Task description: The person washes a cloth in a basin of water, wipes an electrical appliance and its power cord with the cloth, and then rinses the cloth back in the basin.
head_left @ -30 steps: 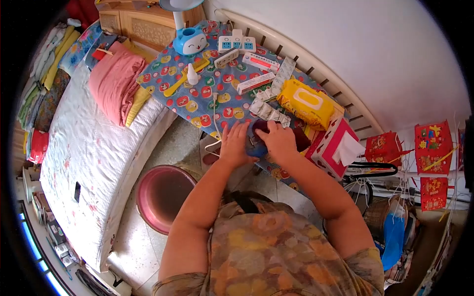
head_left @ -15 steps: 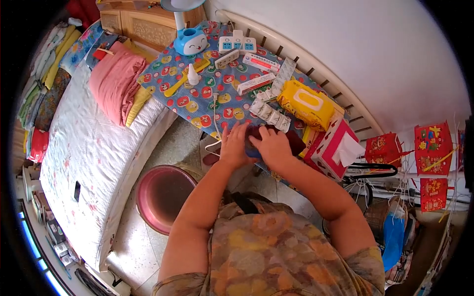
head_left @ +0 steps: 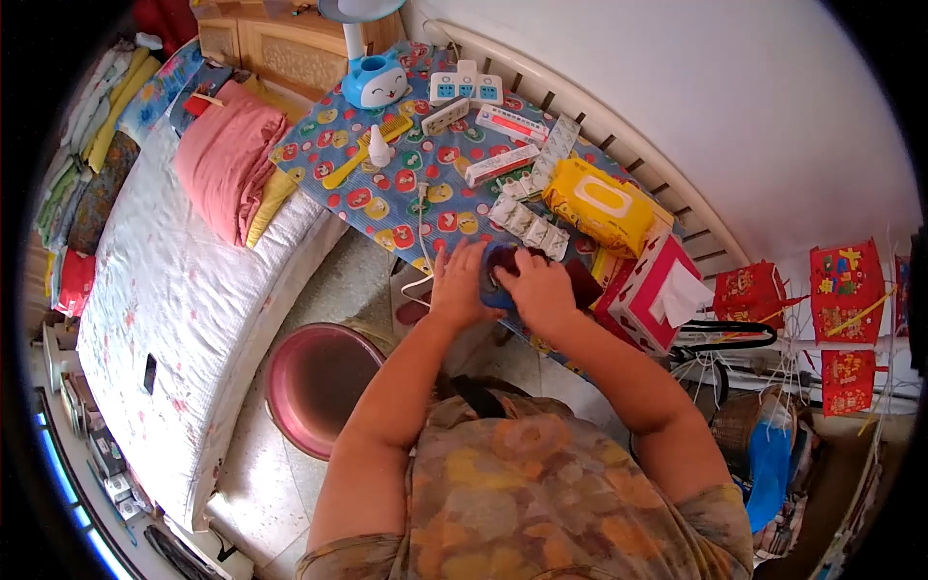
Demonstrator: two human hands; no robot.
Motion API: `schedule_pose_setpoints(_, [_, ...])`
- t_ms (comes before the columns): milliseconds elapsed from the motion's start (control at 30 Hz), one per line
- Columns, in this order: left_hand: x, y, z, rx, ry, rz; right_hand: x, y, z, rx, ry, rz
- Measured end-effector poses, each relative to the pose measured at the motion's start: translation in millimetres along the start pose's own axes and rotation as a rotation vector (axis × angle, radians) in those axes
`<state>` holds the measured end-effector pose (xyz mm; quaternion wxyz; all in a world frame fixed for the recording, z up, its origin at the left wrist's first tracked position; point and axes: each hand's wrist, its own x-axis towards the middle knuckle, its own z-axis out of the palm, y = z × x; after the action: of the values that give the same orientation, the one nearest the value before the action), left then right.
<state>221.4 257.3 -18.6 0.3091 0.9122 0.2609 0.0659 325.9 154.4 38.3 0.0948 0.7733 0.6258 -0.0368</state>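
Taking noon as straight ahead of you, the work sits right between your hands, at the near edge of the patterned tablecloth (head_left: 454,198). A dark red piece (head_left: 584,285), perhaps a cloth, lies under your right hand (head_left: 539,292) and shows past it at three o'clock. Those fingers are bent and held close together over it; I cannot tell whether they grip it or only press. Your left hand (head_left: 458,287), at nine o'clock, has its fingers slightly apart beside a blue thing (head_left: 495,296) in the gap; your hands hide too much to say if it holds anything.

I judge the handling to be under way rather than finished: both your hands are at the spot, and the red piece is under your fingers, not set aside. What is complete, and how much is left, cannot be read from here.

The rest lies apart from your fingers: pill strips (head_left: 529,227) at one o'clock, the yellow wipes pack (head_left: 601,205) at two, the tissue box (head_left: 640,311) just past three, the comb (head_left: 350,170) at ten. On the floor at eight stands the basin (head_left: 326,391).
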Motion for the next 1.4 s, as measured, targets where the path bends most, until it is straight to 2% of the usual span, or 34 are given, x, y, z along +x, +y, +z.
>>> schedule_pose_setpoints(67, [-0.6,3.8,-4.2,0.009,-0.078,-0.021,-1.7,5.3,7.7,0.041,0.055,0.021])
schedule_pose_setpoints(167, [-1.4,5.2,-6.8,0.011,-0.078,-0.025,-3.0,15.9,11.0,0.079,0.143,0.065])
schedule_pose_setpoints(233, [-1.3,1.9,-3.9,0.017,-0.073,-0.023,-3.3,12.0,3.5,-0.008,0.122,0.087])
schedule_pose_setpoints(267, [-0.5,1.0,-1.7,0.018,-0.072,-0.019,-4.4,11.3,-1.1,0.074,-0.048,0.09])
schedule_pose_setpoints(400, [-0.5,4.1,-4.3,0.017,-0.092,-0.033,-7.1,20.4,-1.1,0.172,-0.022,0.103])
schedule_pose_setpoints(467, [-0.5,4.0,-5.7,0.011,-0.093,-0.029,-10.3,33.7,-4.3,0.29,-0.031,0.286])
schedule_pose_setpoints(500, [-0.2,4.0,-6.2,0.012,-0.094,-0.028,-13.7,38.3,-6.2,0.291,-0.031,0.287])
schedule_pose_setpoints(567, [0.0,4.9,-5.7,0.03,-0.099,-0.036,-21.4,47.1,-8.8,0.527,0.09,0.324])
schedule_pose_setpoints(633, [0.3,2.7,-3.4,0.021,-0.089,-0.026,-23.6,57.1,-5.4,0.624,0.09,0.371])
schedule_pose_setpoints(700, [-0.6,1.1,-1.4,0.016,-0.08,-0.017,-26.4,65.9,-0.2,0.878,0.241,0.278])
schedule_pose_setpoints(733, [-1.5,1.1,-0.4,0.017,-0.039,-0.006,-28.6,66.5,-1.6,1.059,0.236,0.324])
schedule_pose_setpoints(767, [-1.9,1.1,0.4,0.017,0.003,0.006,-30.8,65.9,-3.4,1.059,0.237,0.325])
schedule_pose_setpoints(833, [-1.5,3.6,-3.7,0.01,-0.035,-0.005,-33.6,62.8,-11.0,1.664,0.079,0.492])
schedule_pose_setpoints(933, [-1.6,3.4,-2.6,-0.01,-0.063,-0.021,-34.0,64.9,-0.2,1.73,0.078,0.515])
schedule_pose_setpoints(967, [-1.8,2.9,-1.8,-0.021,-0.056,-0.02,-31.9,65.7,3.3,1.73,0.078,0.514])
schedule_pose_setpoints(1033, [-1.8,4.0,-3.3,-0.013,-0.066,-0.026,-24.0,66.3,4.5,1.064,0.209,0.344])
schedule_pose_setpoints(1067, [-1.2,4.8,-3.7,-0.004,-0.075,-0.031,-19.3,65.5,5.0,1.063,0.211,0.346])
schedule_pose_setpoints(1133, [-1.0,2.8,-2.3,-0.012,-0.066,-0.018,-5.3,53.9,-0.9,0.698,0.247,0.27])
schedule_pose_setpoints(1233, [-1.4,-0.5,3.5,-0.024,-0.014,0.006,11.4,29.6,-16.0,0.636,0.134,0.163])
schedule_pose_setpoints(1267, [-1.4,-2.0,5.5,-0.03,0.029,0.015,18.1,26.4,2.7,0.59,0.169,0.095])
schedule_pose_setpoints(1400, [-4.0,1.0,0.4,-0.016,0.015,-0.009,18.7,21.3,5.9,0.512,0.124,0.093])
